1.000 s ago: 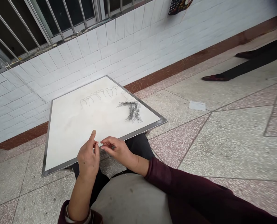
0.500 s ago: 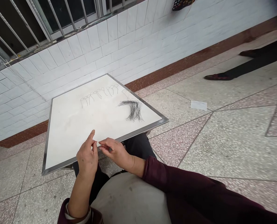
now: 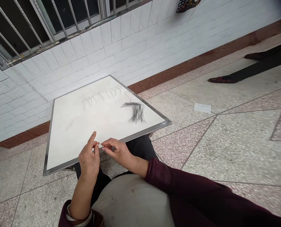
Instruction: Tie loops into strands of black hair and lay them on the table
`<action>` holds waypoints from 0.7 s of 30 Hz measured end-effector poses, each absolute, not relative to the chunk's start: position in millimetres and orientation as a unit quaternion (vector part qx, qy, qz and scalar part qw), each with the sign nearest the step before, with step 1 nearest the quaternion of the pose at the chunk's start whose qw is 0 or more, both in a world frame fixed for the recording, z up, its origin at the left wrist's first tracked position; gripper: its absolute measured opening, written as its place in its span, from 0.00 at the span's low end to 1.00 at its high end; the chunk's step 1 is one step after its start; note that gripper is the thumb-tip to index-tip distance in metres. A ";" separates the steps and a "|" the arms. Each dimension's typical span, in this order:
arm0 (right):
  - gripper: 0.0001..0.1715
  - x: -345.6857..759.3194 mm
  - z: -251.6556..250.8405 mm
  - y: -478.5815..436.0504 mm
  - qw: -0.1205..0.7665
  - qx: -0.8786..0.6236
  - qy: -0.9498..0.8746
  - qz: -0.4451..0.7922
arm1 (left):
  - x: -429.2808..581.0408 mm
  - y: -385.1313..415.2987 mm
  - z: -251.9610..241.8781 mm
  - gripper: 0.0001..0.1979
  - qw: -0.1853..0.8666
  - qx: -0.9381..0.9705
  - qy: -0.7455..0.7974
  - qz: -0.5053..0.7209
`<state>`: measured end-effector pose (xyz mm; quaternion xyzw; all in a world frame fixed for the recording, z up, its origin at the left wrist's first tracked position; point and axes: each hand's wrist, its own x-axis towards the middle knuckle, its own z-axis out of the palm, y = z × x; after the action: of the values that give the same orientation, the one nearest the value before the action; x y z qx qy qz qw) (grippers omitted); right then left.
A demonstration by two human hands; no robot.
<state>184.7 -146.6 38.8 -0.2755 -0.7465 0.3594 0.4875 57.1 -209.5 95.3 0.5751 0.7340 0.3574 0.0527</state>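
Observation:
Over the near edge of a white table (image 3: 69, 132) with a metal rim, my two hands meet almost tip to tip. My left hand (image 3: 89, 157) pinches thumb against a finger, its index pointing up; something too small to name may be between the tips. My right hand (image 3: 118, 151) is also closed in a pinch just to the right, and what it holds cannot be made out. A pile of thin dark wires or strands (image 3: 137, 112) lies at the table's right. Behind it, a row of several looped strands (image 3: 102, 94) stretches across the far part.
A white tiled wall (image 3: 83, 56) with a barred window (image 3: 60, 19) stands behind the table. On the terrazzo floor at right lies a white paper piece (image 3: 202, 108). Another person's legs (image 3: 256, 67) show at far right, and a patterned bag (image 3: 187, 4) hangs above.
My right hand's fingertips have shifted slightly and straightened, a little farther from the left hand's. The left hand keeps its pinch; the strands on the table lie as before.

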 end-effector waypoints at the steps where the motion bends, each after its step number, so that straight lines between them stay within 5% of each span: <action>1: 0.05 184.5 37.3 -145.8 0.493 -0.262 -0.757 0.339 | 56.3 -210.1 94.7 0.22 0.056 0.575 0.735 0.355; 7: 0.06 184.4 29.5 -141.7 0.507 -0.195 -0.807 0.232 | 52.3 -211.8 91.2 0.22 0.069 0.576 0.738 0.345; 21: 0.11 185.9 31.9 -142.3 0.510 -0.192 -0.795 0.268 | 50.8 -213.6 94.2 0.21 0.088 0.554 0.735 0.381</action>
<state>185.9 -142.3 31.9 -0.1919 -0.7945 0.2679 0.5100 50.8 -213.6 94.2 0.5538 0.7352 0.3806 0.0885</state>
